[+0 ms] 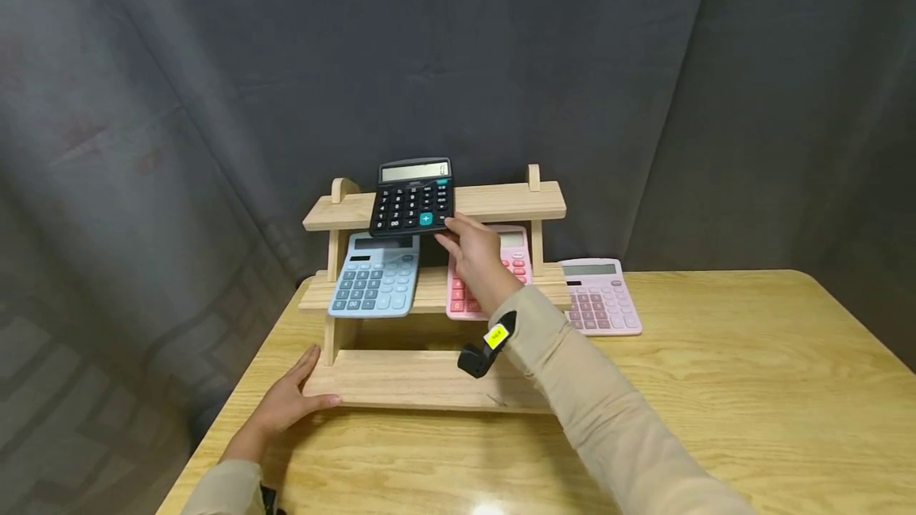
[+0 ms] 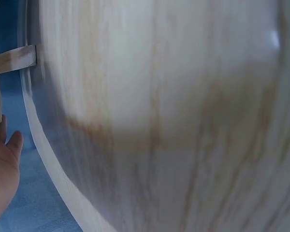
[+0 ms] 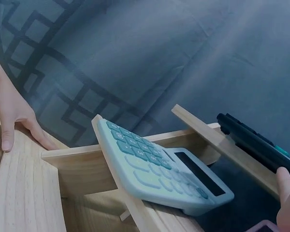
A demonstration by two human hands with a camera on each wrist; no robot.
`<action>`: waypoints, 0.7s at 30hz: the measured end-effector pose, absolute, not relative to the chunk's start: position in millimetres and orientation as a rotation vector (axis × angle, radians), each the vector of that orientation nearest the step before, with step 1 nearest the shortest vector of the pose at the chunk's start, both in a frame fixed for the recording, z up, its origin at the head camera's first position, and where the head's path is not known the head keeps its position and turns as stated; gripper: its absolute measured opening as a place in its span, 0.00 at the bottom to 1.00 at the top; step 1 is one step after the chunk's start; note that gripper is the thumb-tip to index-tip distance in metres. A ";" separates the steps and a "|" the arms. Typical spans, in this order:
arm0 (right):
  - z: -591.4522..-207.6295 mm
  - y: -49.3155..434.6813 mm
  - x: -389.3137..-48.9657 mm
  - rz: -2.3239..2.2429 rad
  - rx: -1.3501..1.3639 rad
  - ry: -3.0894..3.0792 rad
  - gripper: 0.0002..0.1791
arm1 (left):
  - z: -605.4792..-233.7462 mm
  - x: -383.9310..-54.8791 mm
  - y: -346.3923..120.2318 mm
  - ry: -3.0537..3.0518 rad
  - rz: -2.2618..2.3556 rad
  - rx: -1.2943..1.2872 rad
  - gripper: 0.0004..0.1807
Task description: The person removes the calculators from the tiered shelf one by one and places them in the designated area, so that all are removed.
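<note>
My right hand [image 1: 474, 251] pinches the lower right corner of a black calculator [image 1: 413, 197], which lies over the top shelf of a three-tier wooden rack [image 1: 429, 376]. In the right wrist view the black calculator [image 3: 258, 142] tilts along that shelf's edge. My left hand [image 1: 286, 397] rests at the left end of the bottom shelf, thumb along its front edge and fingers at its side. On the middle shelf a light blue calculator [image 1: 375, 276] leans at the left. A pink calculator [image 1: 456, 292] leans at the right, partly hidden behind my right hand.
A pale pink calculator [image 1: 604, 304] lies on the wooden table [image 1: 744, 372], just right of the rack. Dark grey curtain [image 1: 458, 62] hangs close behind the rack and down the left side. Small wooden pegs [image 1: 533, 178] stand up at both ends of the top shelf.
</note>
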State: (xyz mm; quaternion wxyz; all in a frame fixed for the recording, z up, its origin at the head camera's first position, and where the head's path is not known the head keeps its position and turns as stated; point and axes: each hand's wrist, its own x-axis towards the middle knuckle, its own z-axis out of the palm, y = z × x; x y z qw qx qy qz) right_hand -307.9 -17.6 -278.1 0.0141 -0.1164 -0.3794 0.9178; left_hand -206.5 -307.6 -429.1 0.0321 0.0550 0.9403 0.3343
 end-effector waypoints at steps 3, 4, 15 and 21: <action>-278.6 -12.5 -304.7 2.855 -0.376 -1.183 0.20 | -430.0 -207.2 -308.0 2.902 1.025 0.177 0.54; -278.5 -10.8 -303.3 2.854 -0.379 -1.188 0.20 | -430.0 -207.2 -308.0 2.901 1.023 0.175 0.54; -273.2 7.0 -287.2 2.872 -0.329 -1.223 0.19 | -428.5 -204.7 -309.0 2.933 0.964 0.193 0.54; -268.9 21.9 -277.3 2.886 -0.305 -1.182 0.19 | -429.4 -205.3 -309.4 2.930 0.973 0.214 0.54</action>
